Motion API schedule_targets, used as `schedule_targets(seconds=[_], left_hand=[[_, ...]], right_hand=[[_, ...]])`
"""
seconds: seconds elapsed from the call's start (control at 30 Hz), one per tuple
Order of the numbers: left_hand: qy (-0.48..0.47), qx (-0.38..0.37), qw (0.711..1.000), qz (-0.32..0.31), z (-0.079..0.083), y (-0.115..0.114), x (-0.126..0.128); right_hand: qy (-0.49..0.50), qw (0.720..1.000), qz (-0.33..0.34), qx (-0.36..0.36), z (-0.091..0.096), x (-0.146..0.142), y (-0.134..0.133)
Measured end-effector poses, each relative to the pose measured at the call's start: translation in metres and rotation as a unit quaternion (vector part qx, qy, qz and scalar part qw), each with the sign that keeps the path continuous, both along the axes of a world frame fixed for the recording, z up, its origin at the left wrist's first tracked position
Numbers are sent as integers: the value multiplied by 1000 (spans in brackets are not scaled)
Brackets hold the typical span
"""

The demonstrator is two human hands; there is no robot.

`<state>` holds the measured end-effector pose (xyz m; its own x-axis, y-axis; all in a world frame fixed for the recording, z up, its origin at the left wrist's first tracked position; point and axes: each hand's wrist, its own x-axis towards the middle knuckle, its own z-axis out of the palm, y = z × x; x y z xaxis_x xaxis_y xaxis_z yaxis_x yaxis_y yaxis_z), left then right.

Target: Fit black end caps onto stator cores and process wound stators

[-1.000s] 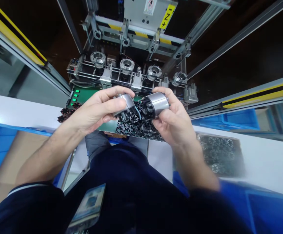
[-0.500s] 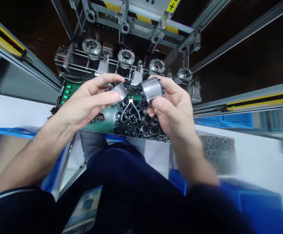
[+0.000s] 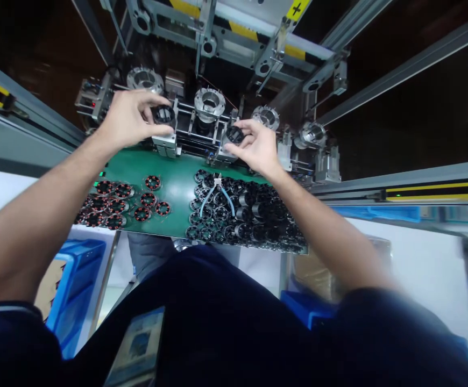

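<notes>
My left hand (image 3: 131,118) pinches a black slotted stator core (image 3: 163,114) between thumb and fingers, just in front of the leftmost metal ring fixture (image 3: 144,79). In my right hand (image 3: 258,148) is a second stator core (image 3: 234,134), its slotted face turned up, between the second ring fixture (image 3: 210,105) and the third ring fixture (image 3: 267,116). Both cores are at the metal blocks along the front of the machine; whether they touch these blocks I cannot tell. Blue-handled cutting pliers (image 3: 217,194) lie on a pile of bare stator cores (image 3: 254,212) below my right hand.
Wound stators (image 3: 115,201) with red-brown coils lie on the left of the green work surface (image 3: 177,185). A fourth ring fixture (image 3: 312,134) stands at the right. Metal frame posts flank the machine. A blue bin (image 3: 80,279) is at lower left.
Both hands have moved apart and away from me, up to the machine's front blocks. The two stator cores have turned so that their slotted faces show.
</notes>
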<state>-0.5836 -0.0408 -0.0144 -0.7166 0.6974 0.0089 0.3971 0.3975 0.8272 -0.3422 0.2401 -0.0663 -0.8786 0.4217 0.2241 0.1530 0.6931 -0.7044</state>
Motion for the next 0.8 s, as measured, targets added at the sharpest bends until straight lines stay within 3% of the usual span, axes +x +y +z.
schedule_targets(seconds=[0.17, 0.3, 0.4, 0.47, 0.57, 0.67, 0.73, 0.8], left_hand=[[-11, 15, 998, -53, -35, -7, -17], [20, 15, 998, -61, -41, -4, -23], [-3, 72, 996, -52, -38, -5, -2], [-34, 164, 986, -13, -37, -15, 30], [-103, 268, 958, 25, -44, -48, 98], [-274, 258, 925, 51, -70, -95, 172], [-390, 241, 883, 99, -94, -128, 217], [-495, 223, 821, 176, -117, -159, 257]], right_hand=[[-4, 1000, 4, 2, -11, 6, 0], [-40, 997, 44, 58, 5, 3, 1], [-29, 994, 52, 97, 22, -16, 1], [-15, 994, 30, 104, 33, -36, 3], [-6, 993, 28, 115, 42, -68, 6], [-31, 993, 23, 109, 41, -97, 10], [-52, 993, 15, 104, 36, -111, 13], [-63, 991, 21, 120, 30, -121, 15]])
